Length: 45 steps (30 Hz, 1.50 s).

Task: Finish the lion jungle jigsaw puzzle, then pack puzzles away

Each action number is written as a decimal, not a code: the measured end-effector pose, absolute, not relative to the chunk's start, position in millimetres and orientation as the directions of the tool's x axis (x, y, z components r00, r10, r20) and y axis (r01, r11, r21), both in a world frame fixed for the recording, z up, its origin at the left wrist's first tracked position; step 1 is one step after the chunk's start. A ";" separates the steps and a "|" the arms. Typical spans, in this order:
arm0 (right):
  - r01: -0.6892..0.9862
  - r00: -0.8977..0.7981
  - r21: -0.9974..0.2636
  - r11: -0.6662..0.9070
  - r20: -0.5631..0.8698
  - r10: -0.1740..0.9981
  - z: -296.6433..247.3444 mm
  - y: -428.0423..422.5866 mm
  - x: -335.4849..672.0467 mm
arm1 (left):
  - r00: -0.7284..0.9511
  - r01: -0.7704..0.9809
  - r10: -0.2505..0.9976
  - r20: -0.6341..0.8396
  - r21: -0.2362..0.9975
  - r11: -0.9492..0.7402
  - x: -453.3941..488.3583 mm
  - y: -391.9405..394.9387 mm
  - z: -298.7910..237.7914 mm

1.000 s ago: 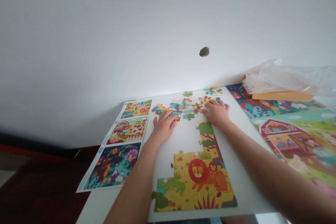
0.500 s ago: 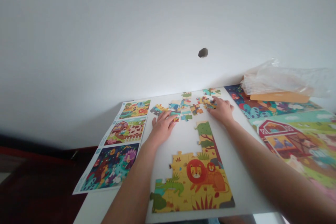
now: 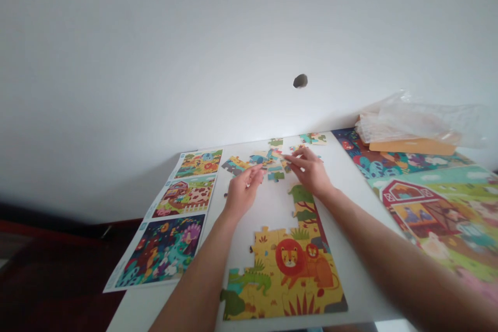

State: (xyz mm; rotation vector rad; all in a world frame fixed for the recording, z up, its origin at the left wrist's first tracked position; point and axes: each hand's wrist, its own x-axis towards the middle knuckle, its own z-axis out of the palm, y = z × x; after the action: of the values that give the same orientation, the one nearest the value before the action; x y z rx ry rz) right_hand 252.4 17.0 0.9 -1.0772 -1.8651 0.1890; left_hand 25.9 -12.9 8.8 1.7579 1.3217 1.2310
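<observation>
A partly joined lion puzzle (image 3: 288, 270) lies on the white table (image 3: 350, 249) in front of me. Beyond it, loose puzzle pieces (image 3: 268, 158) are scattered near the wall. My left hand (image 3: 241, 189) is lifted on its edge just left of the pieces, its fingers loosely apart and holding nothing. My right hand (image 3: 311, 174) reaches left over the pieces, above the puzzle's green tree strip (image 3: 303, 202). Its fingertips are pinched on a small puzzle piece (image 3: 288, 161).
A sheet with three picture guides (image 3: 175, 218) lies at the left and overhangs the table's edge. A finished barn puzzle (image 3: 428, 207) covers the right side. A crumpled clear plastic bag (image 3: 416, 119) rests on an orange box (image 3: 412, 145) at the back right. A white wall stands behind.
My right hand moved from the right-hand pieces leftward to the middle of the pile, fingers now pinched. My left hand lifted off the table and tilted onto its edge.
</observation>
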 end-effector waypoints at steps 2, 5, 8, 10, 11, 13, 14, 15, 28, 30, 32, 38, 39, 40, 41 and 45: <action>0.476 -0.389 -0.483 0.735 0.633 0.669 3.4 6.4 235.3 | 0.064 0.106 0.980 0.191 0.975 -0.197 36.0 -15.6 8.9; 0.382 -0.553 -0.453 0.806 0.587 0.592 6.1 1.0 228.3 | 0.009 -0.052 0.998 0.069 0.996 -0.069 42.0 -16.0 7.4; 0.544 -0.477 -0.426 0.723 0.552 0.684 5.5 12.2 244.1 | -0.048 -0.049 0.999 0.008 0.999 -0.011 38.2 -13.5 7.0; 0.749 -0.270 -0.428 0.506 0.500 0.823 3.3 23.9 258.9 | -0.061 -0.055 0.998 0.007 0.998 -0.011 34.2 -12.0 7.2; 0.821 -0.170 -0.427 0.379 0.451 0.876 2.0 28.9 265.4 | -0.064 -0.054 0.998 0.014 0.998 -0.017 32.2 -11.3 7.3; 0.900 -0.039 -0.397 0.179 0.335 0.941 -0.1 35.4 274.4 | -0.090 -0.036 0.995 0.036 0.999 -0.040 28.4 -9.8 6.7; 0.921 -0.004 -0.372 0.116 0.288 0.958 -0.7 36.6 276.8 | -0.120 -0.019 0.991 0.052 0.998 -0.055 26.5 -8.9 6.0; 0.936 0.020 -0.345 0.072 0.256 0.966 -1.0 36.9 278.0 | -0.160 -0.001 0.985 0.071 0.997 -0.072 24.6 -7.9 5.1; 0.939 -0.005 -0.333 0.082 0.224 0.975 -4.8 41.5 273.7 | -0.447 -0.042 0.893 0.043 0.997 -0.069 16.2 -1.4 0.9; 0.941 0.001 -0.327 0.084 0.251 0.968 -4.8 42.4 274.0 | -0.431 -0.021 0.901 0.056 0.997 -0.072 15.5 -1.5 -0.3; 0.940 0.004 -0.330 0.087 0.265 0.964 -5.8 43.9 274.1 | -0.419 0.001 0.905 0.072 0.997 -0.078 14.8 -1.5 -1.5; 0.927 -0.002 -0.364 0.089 0.234 0.972 -13.3 49.6 273.6 | -0.460 0.011 0.885 0.068 0.997 -0.071 12.3 -0.8 -2.1; 0.923 -0.011 -0.372 0.098 0.229 0.973 -13.7 50.0 273.6 | -0.462 0.008 0.885 0.065 0.998 -0.069 11.7 -0.4 -1.9; 0.920 -0.014 -0.379 0.103 0.231 0.973 -13.7 50.2 273.7 | -0.465 0.004 0.883 0.063 0.998 -0.069 11.1 0.0 -1.9; 0.918 -0.011 -0.383 0.105 0.239 0.971 -13.3 50.2 273.8 | -0.469 0.001 0.881 0.061 0.998 -0.069 10.6 0.3 -1.8; 0.917 0.016 -0.388 0.088 0.256 0.966 -11.1 50.0 273.8 | -0.489 -0.009 0.871 0.053 0.998 -0.066 9.4 0.5 -1.9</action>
State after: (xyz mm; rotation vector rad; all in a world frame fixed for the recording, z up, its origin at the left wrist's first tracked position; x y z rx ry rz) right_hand 273.8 50.0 -11.1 -1.8489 -1.9202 0.1443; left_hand 9.4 0.5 -1.9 0.9500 1.5248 1.6373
